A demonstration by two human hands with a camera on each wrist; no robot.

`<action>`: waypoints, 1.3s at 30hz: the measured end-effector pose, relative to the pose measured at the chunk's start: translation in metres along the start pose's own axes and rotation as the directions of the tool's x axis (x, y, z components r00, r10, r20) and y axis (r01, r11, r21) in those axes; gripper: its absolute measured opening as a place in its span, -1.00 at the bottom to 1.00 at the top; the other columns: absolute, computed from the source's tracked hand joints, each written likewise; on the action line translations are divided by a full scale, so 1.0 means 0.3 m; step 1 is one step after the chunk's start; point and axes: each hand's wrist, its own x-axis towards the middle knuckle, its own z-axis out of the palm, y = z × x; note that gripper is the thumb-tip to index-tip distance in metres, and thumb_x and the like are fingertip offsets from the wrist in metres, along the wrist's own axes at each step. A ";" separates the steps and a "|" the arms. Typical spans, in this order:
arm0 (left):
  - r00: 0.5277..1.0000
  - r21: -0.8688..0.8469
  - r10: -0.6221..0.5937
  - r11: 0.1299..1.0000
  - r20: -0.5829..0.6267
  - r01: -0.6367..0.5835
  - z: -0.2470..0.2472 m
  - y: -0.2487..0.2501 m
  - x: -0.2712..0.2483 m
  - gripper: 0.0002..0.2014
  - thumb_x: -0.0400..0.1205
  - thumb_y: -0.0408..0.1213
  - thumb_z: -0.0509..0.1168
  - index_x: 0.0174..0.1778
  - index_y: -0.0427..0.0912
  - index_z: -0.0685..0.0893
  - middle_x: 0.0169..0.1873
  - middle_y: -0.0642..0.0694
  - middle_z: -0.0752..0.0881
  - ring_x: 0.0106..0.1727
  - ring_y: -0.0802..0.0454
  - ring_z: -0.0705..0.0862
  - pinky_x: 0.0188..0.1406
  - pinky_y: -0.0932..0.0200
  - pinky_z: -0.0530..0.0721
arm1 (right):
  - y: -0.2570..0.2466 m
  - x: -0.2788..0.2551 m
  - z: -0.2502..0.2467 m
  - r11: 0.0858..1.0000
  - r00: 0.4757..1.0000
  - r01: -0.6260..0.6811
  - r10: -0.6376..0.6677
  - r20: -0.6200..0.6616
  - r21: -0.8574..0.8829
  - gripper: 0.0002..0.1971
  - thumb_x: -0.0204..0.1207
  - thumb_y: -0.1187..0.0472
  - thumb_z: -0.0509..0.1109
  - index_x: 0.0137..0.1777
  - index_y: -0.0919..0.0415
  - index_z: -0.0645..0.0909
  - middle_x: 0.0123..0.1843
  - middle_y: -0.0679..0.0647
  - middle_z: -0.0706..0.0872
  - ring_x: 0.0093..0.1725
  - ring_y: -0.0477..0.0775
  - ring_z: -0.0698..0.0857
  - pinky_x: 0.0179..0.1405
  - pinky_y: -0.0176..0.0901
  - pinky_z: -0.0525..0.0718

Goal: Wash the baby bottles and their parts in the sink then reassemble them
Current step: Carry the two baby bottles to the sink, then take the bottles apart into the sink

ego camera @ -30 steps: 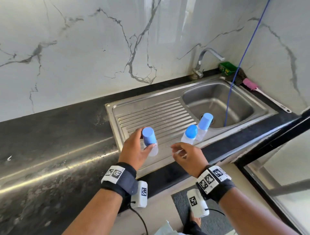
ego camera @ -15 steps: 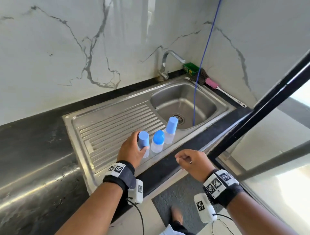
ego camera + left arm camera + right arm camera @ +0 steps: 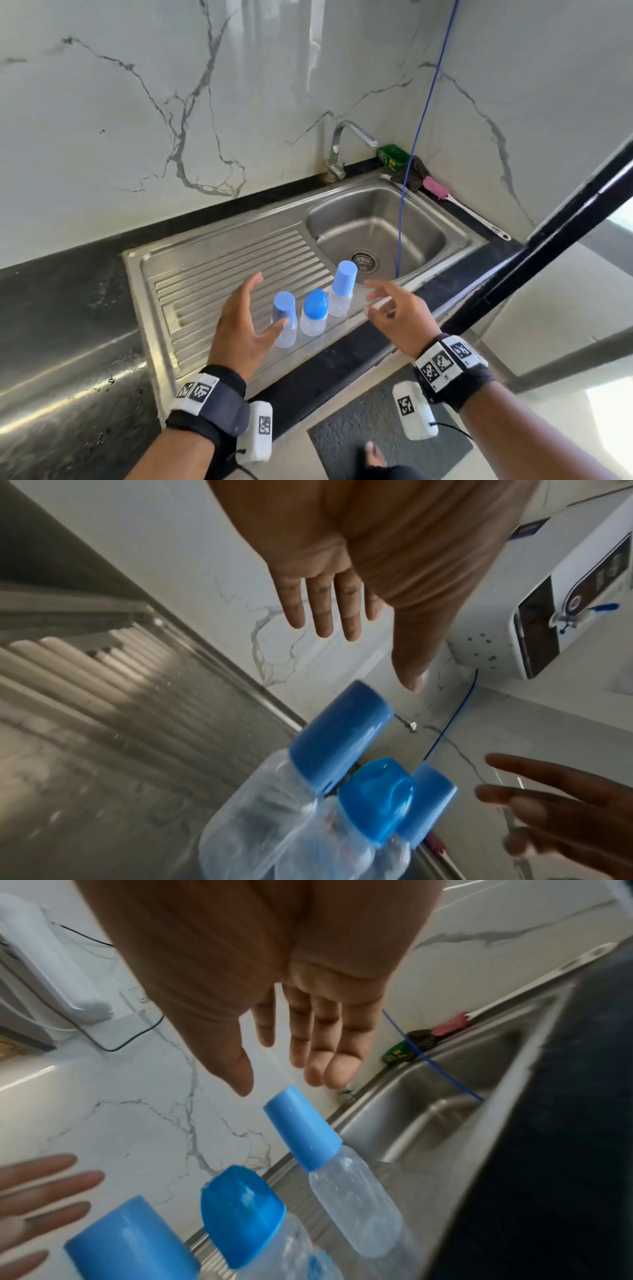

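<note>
Three clear baby bottles with blue caps stand in a row on the steel drainboard [image 3: 212,274] near its front edge: the left bottle [image 3: 285,317], the middle bottle [image 3: 313,315] and the right, taller bottle [image 3: 342,287]. My left hand [image 3: 245,315] hovers just left of the row, fingers spread, thumb tip close to the left bottle, holding nothing. My right hand [image 3: 390,308] hovers just right of the row with relaxed fingers, also empty. The wrist views show the same bottles [image 3: 335,785] [image 3: 318,1150] below the spread fingers [image 3: 322,607] [image 3: 308,1031].
The sink basin [image 3: 376,233] with its drain lies right of the drainboard, with the tap [image 3: 342,150] behind. A blue cord [image 3: 416,147] hangs into the basin. A green soap box [image 3: 394,157], a dark scrubber and a pink brush [image 3: 442,192] lie at the back right. A black post [image 3: 548,246] crosses on the right.
My left hand set its bottle down beside the other two and let go, fingers now spread. My right hand opened and rose to the right of the row.
</note>
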 end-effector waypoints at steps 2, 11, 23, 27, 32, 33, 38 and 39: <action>0.998 0.012 0.023 1.000 -0.061 -0.022 -0.023 0.048 0.003 -0.19 0.48 -0.14 0.60 0.62 0.05 0.37 0.53 0.17 0.49 0.54 0.21 0.43 0.49 0.28 0.36 | -0.002 0.088 -0.010 0.994 0.995 0.102 -0.102 -0.024 0.027 -0.34 0.45 0.19 0.59 0.53 -0.17 0.48 0.24 -0.23 0.61 -0.12 -0.16 0.68 -0.02 -0.50 0.55; 0.953 0.219 0.126 0.974 -0.274 -0.065 0.049 0.390 0.097 -0.34 0.52 -0.17 0.58 0.54 -0.06 0.50 0.41 0.11 0.60 0.48 0.21 0.50 0.46 0.44 0.34 | 0.082 0.430 0.051 0.899 0.818 0.439 -0.401 0.413 0.003 -0.53 0.48 0.08 0.58 0.39 0.00 0.62 0.30 0.01 0.68 0.26 0.01 0.58 0.34 -0.18 0.49; 0.986 0.329 0.166 0.933 -0.033 -0.146 0.498 0.655 0.399 -0.42 0.54 0.09 0.49 0.44 -0.04 0.59 0.33 0.10 0.64 0.34 0.10 0.59 0.38 0.24 0.48 | 0.304 0.654 -0.350 0.861 0.957 0.100 -0.220 0.189 0.499 -0.74 0.40 0.05 0.68 -0.04 -0.04 0.66 -0.21 -0.13 0.77 -0.24 -0.09 0.79 -0.22 -0.32 0.72; 0.989 0.510 0.091 0.849 0.118 -0.139 0.600 0.662 0.497 -0.34 0.46 0.34 0.38 0.40 0.07 0.56 0.27 0.13 0.67 0.23 0.02 0.67 0.20 -0.01 0.62 | 0.320 0.692 -0.421 0.559 0.911 -0.250 -0.141 0.387 0.791 -0.60 0.31 0.02 0.73 -0.05 0.18 0.62 -0.22 0.04 0.76 -0.20 0.02 0.76 -0.25 -0.08 0.82; 0.972 0.500 0.105 0.843 0.208 -0.198 0.698 0.671 0.592 -0.49 0.50 0.33 0.28 0.25 0.12 0.61 0.11 0.15 0.71 0.07 0.07 0.72 -0.10 0.08 0.70 | 0.394 0.736 -0.506 0.635 0.897 -0.276 -0.098 0.430 0.721 -0.55 0.35 0.02 0.72 0.00 0.32 0.64 -0.15 0.23 0.74 -0.23 0.14 0.77 -0.29 -0.02 0.81; 0.968 0.485 0.105 0.850 0.226 -0.206 0.724 0.680 0.612 -0.50 0.50 0.33 0.25 0.24 0.12 0.61 0.10 0.15 0.72 0.07 0.08 0.73 -0.11 0.08 0.71 | 0.404 0.748 -0.531 0.673 0.896 -0.267 -0.091 0.435 0.690 -0.56 0.37 0.05 0.71 0.01 0.36 0.65 -0.18 0.27 0.75 -0.30 0.19 0.75 -0.35 -0.01 0.80; 0.940 0.284 0.027 0.950 0.341 -0.131 0.809 0.684 0.717 -0.46 0.45 0.38 0.29 0.27 0.20 0.60 0.05 0.19 0.75 -0.04 0.14 0.71 -0.03 0.08 0.71 | 0.443 0.807 -0.618 0.832 0.911 -0.131 -0.114 0.397 0.539 -0.51 0.34 -0.09 0.70 -0.05 0.36 0.71 -0.40 0.34 0.73 -0.56 0.25 0.64 -0.60 -0.11 0.60; 0.933 0.220 0.032 0.968 0.357 -0.118 0.810 0.679 0.734 -0.47 0.43 0.38 0.31 0.23 0.20 0.62 -0.01 0.18 0.77 -0.08 0.13 0.72 -0.06 0.06 0.72 | 0.443 0.816 -0.630 0.834 0.909 -0.124 -0.122 0.399 0.537 -0.53 0.37 -0.06 0.68 -0.06 0.38 0.71 -0.45 0.32 0.71 -0.60 0.21 0.61 -0.64 -0.15 0.56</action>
